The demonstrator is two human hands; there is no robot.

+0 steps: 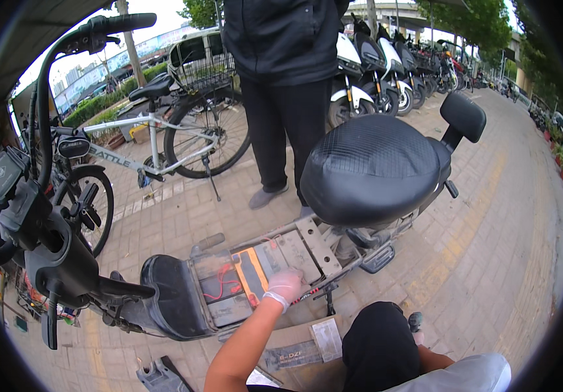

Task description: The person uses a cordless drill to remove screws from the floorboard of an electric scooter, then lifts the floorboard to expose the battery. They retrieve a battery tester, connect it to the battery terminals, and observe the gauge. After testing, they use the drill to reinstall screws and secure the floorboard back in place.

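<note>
My left hand (286, 286), in a thin pale glove, reaches into the open floor compartment of an electric scooter (193, 287). Its fingers look curled down against a dusty grey battery (289, 251) near the compartment's near edge; whatever they grip is hidden. Beside that hand lies an orange-and-black battery (250, 274). Loose red wires (224, 282) run over the grey batteries to its left. Low at the right, beyond my knee, my right hand (419, 337) is closed around a small dark round-ended object (415, 321), mostly hidden by my leg.
The scooter's black seat (373, 170) is above the compartment's right end. A person (285, 98) in dark clothes stands behind it. A cardboard box (301, 349) is by my knees, and a dark plastic panel (164, 375) lies at the lower left. A white bicycle (154, 144) stands behind.
</note>
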